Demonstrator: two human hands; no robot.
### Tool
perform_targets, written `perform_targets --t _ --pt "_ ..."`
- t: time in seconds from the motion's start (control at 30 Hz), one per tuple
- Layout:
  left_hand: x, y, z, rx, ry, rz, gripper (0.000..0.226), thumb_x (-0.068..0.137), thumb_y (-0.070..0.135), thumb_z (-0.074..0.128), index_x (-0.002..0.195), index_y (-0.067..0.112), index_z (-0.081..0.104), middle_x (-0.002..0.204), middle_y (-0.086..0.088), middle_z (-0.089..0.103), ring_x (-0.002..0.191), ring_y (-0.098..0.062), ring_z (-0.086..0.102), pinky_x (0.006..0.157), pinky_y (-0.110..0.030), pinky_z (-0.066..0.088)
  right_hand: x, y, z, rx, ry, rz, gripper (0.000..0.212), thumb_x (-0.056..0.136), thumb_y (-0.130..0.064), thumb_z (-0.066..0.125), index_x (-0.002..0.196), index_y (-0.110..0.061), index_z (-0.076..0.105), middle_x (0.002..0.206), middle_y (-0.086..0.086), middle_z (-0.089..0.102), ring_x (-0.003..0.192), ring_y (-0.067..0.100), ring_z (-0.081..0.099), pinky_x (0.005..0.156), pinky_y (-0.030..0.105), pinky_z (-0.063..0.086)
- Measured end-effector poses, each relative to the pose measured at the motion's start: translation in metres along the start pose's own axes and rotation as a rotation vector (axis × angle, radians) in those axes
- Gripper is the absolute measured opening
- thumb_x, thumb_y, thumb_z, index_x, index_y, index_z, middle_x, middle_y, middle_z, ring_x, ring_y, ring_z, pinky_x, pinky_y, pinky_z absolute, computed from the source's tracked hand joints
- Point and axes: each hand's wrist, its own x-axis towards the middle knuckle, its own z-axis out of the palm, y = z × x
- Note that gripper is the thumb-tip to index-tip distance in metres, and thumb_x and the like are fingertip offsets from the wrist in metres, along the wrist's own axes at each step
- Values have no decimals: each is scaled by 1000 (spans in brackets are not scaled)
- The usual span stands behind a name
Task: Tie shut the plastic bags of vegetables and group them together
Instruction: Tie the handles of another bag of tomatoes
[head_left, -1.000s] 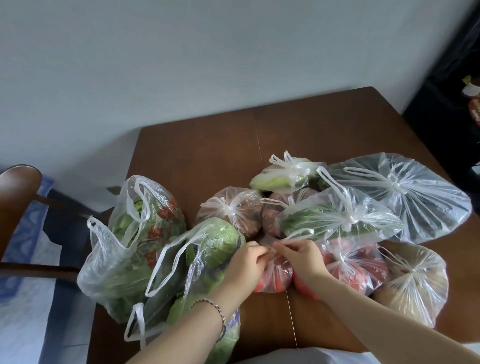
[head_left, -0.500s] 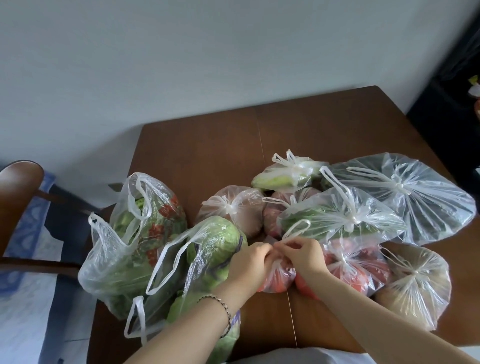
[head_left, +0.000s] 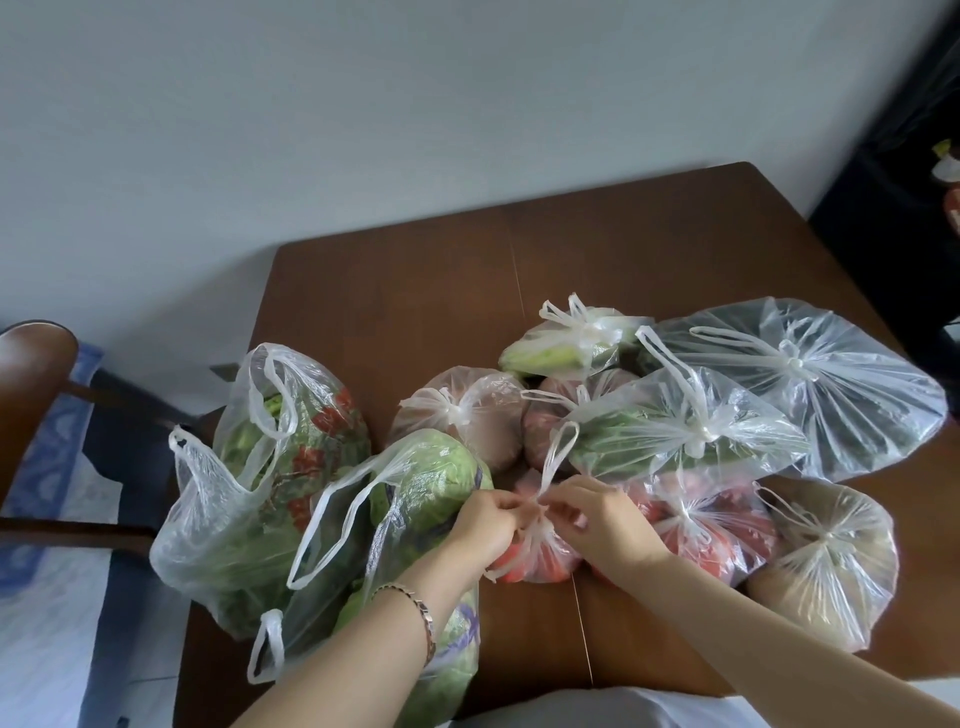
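A small clear bag of red tomatoes (head_left: 540, 558) sits at the table's front middle. My left hand (head_left: 485, 522) and my right hand (head_left: 602, 519) both pinch its twisted handles at the neck; one handle loop (head_left: 558, 449) stands up above them. Several knotted bags lie clustered to the right and behind: green leaves (head_left: 670, 431), a large clear one (head_left: 810, 384), red vegetables (head_left: 711, 530), a pale round one (head_left: 831, 561), brown ones (head_left: 467, 410). Two bags stand open at the left: a cabbage bag (head_left: 415, 499) and a leafy bag (head_left: 260, 467).
The brown wooden table (head_left: 415, 291) runs back to a white wall. A wooden chair (head_left: 36, 358) stands off the left edge over a blue patterned mat. Dark furniture fills the right edge of the view.
Both hands have stayed at the tomato bag's neck, working the handles. A handle loop now stands up higher above my fingers.
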Motion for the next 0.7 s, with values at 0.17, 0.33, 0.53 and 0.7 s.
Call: perform_targets --t 0.17,0.33,0.53,0.7 --pt "-1 -2 -1 50 -12 37 24 95 24 50 104 9 67 62 2 58 52 -7 50 49 -15 36 3 -3 9 -7 -42 46 27 87 -17 60 114 -18 65 98 -3 60 69 5 51 69 14 43" --pt "-3 -2 -1 140 -12 108 23 96 22 46 100 12 67 62 7 55 52 -3 46 52 -17 34 3 -4 10 -14 -60 17 26 82 -7 59 106 -10 69 90 9 67 71 11 52 67 22 45" --pt "-7 -3 -1 369 50 253 24 92 31 52 92 14 68 64 1 58 60 -14 55 58 -23 41 12 -1 13 -69 -168 41 24 79 -2 56 99 -2 68 93 17 61 84 30 60 76 29 44" --pt "-13 -4 -3 468 87 343 25 92 23 51 74 11 63 61 -1 56 52 -11 49 57 -23 41 12 -1 12 -56 -216 50 15 82 -3 59 94 -1 67 92 7 52 80 22 52 72 17 34"
